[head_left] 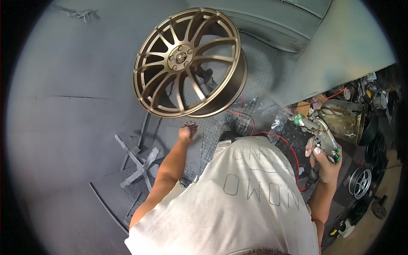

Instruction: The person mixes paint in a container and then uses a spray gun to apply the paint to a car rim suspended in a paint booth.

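Observation:
A bronze multi-spoke wheel rim [180, 60] hangs tilted in front of me, its face turned to the upper left. Just below its lower edge is my left hand [188, 130], with stained fingers loosely apart and nothing visible in them. Whether the fingertips touch the rim, I cannot tell. Off to the right, my right hand [324, 163] is wrapped round the handle of a metal spray gun [324, 135] with green fittings. The gun's nozzle end points up and left, toward the wheel's side. A red hose [293, 149] curves across the floor near the gun.
On the left stands a grey-coated stand with crossed arms [139, 162]. A dirty metal bucket [343, 121] sits at the right amid clutter. Beyond my right arm lies a silver wheel [360, 183]. Grey, overspray-coated walls [76, 127] enclose the left and far sides.

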### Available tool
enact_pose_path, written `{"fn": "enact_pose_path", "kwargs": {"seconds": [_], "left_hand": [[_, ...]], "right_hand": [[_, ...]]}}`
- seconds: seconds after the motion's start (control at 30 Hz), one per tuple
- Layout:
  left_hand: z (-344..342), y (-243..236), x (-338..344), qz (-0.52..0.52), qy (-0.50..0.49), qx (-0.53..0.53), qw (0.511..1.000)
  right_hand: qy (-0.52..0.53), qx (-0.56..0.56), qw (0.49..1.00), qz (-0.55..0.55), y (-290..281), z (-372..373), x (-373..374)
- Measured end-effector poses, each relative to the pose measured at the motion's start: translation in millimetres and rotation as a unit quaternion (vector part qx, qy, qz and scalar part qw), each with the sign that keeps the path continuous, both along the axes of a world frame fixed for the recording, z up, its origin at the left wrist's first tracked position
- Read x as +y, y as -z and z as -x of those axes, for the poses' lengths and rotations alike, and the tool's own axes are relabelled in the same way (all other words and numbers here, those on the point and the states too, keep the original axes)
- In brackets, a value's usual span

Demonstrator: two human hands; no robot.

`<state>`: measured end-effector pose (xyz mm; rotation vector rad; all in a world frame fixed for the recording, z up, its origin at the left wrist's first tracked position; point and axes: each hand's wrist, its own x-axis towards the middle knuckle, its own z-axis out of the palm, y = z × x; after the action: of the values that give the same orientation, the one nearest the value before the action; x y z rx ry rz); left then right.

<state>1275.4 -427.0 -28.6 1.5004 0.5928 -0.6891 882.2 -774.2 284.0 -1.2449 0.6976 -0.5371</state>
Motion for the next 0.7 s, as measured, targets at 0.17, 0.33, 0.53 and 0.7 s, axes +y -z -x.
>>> {"fn": "enact_pose_path", "kwargs": {"seconds": [0.17, 0.33, 0.53, 0.7], "left_hand": [[10.9, 13.1, 3.1, -0.009, 0.078, -0.024, 0.997], [47.2, 25.7, -11.8, -0.057, 0.162, -0.010, 0.985], [81.2, 22.7, -40.7, -0.033, 0.149, 0.026, 0.988], [86.9, 10.7, -53.9, -0.027, 0.194, 0.032, 0.980]], "right_hand": [[-0.008, 0.000, 1.000, -0.010, -1.9, -0.7, -2.5], [-0.006, 0.002, 0.999, -0.032, -1.6, -1.8, -2.7], [-0.047, 0.022, 0.998, -0.048, -8.2, 1.6, -12.1], [-0.084, 0.038, 0.993, -0.067, -13.8, 3.5, -23.3]]}}
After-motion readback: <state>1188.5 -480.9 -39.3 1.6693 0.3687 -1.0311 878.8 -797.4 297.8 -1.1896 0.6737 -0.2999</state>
